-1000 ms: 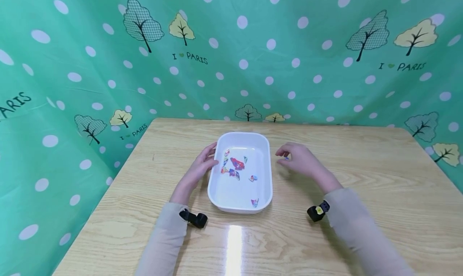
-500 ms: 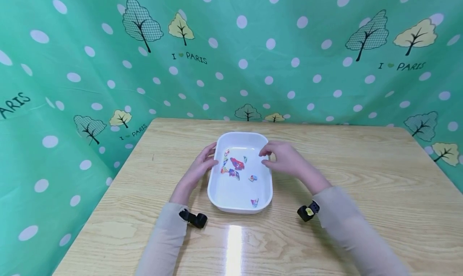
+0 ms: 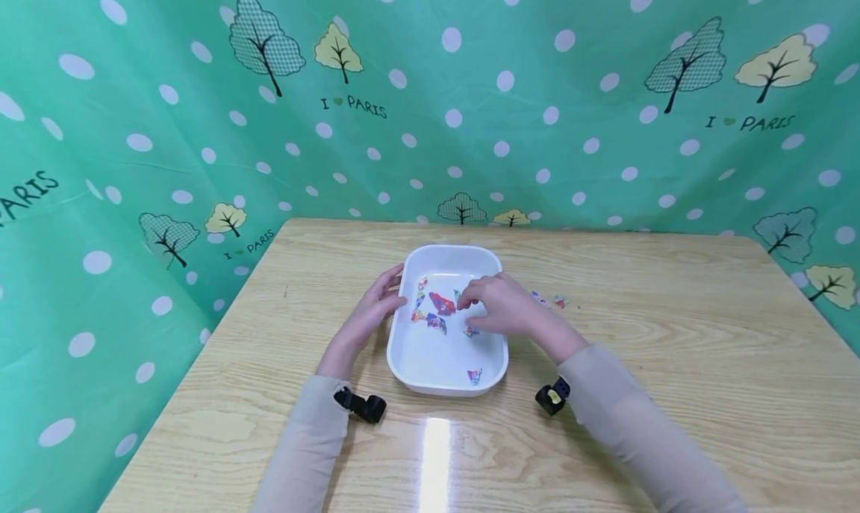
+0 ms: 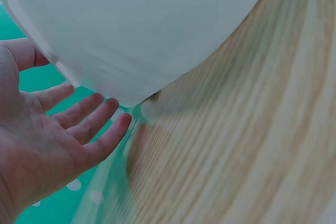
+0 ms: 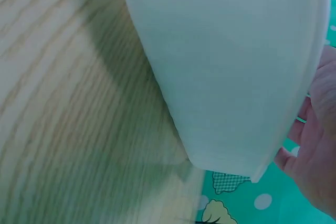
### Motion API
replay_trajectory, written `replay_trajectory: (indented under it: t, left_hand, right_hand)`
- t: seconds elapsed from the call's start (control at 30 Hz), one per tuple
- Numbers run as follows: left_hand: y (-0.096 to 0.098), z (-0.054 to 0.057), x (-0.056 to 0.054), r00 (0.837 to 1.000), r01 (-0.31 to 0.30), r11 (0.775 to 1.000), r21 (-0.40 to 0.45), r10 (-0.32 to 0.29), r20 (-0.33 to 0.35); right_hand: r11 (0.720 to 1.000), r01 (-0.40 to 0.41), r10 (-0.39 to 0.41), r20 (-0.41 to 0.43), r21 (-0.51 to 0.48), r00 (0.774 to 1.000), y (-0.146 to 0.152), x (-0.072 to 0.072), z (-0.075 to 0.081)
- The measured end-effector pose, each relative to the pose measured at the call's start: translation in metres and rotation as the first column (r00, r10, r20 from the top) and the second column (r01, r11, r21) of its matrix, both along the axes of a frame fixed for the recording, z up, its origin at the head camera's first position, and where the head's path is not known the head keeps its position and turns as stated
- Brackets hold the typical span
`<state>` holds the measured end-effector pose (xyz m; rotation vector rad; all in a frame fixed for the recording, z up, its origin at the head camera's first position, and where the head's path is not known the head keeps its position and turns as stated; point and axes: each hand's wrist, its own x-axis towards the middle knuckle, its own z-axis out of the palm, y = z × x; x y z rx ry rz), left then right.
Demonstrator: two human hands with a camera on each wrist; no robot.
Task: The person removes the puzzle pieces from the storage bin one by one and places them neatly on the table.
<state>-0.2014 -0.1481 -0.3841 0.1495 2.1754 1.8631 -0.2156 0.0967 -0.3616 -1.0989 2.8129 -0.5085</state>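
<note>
A white tray (image 3: 430, 360) stands on the table, with several small colourful cut-out pieces inside; a red one (image 3: 442, 304) lies near the middle. My left hand (image 3: 366, 315) holds the tray's left side, thumb over the rim and fingers along the outer wall. In the left wrist view its fingers lie spread against or near that wall. My right hand (image 3: 504, 308) reaches over the right rim, its thumb and fingers parted above a blue-red piece (image 3: 471, 331). I see nothing between them; in the right wrist view the tray wall hides the fingertips.
Two small printed pieces, a bluish one (image 3: 540, 299) and a multicoloured one (image 3: 561, 302), lie on the wooden table (image 3: 672, 334) right of the tray. A green dotted cloth (image 3: 578, 140) hangs behind and to the left. Each wrist wears a black camera strap.
My right hand has moved left from the table beside the tray, over its rim and further in. The two pieces on the table now show. My left hand and the tray have stayed put.
</note>
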Motion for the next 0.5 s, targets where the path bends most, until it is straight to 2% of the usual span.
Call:
replay_trajectory:
  t: [0.23, 0.5]
  left_hand:
    - [0.0, -0.0008, -0.001, 1.0, 0.004, 1.0, 0.012, -0.004, -0.014]
    - [-0.0003, -0.0014, -0.0005, 1.0, 0.007, 1.0, 0.015, -0.007, -0.01]
  right_hand:
    - [0.998, -0.022, 0.02, 0.037, 0.051, 0.999, -0.0032, -0.0017, -0.0055]
    - [0.995, -0.014, 0.004, 0.103, 0.1, 0.995, -0.0061, -0.0031, -0.008]
